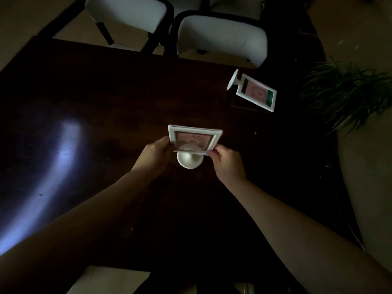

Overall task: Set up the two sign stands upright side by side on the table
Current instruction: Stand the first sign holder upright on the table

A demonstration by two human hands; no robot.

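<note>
A white sign stand [194,138] with a pink card in its frame stands on its round base near the middle of the dark table [95,98]. My left hand [154,153] grips the frame's left edge and my right hand [228,164] pinches its lower right corner. The second sign stand [254,92], also white with a pink and green card, lies flat on its side at the table's far right, its round base pointing up and to the left.
Two white chairs [220,37] with black frames stand at the table's far edge. A green plant [347,92] spreads beyond the right edge. A bright patch of light reflects on the table's left side. Another white seat [106,281] shows at the bottom.
</note>
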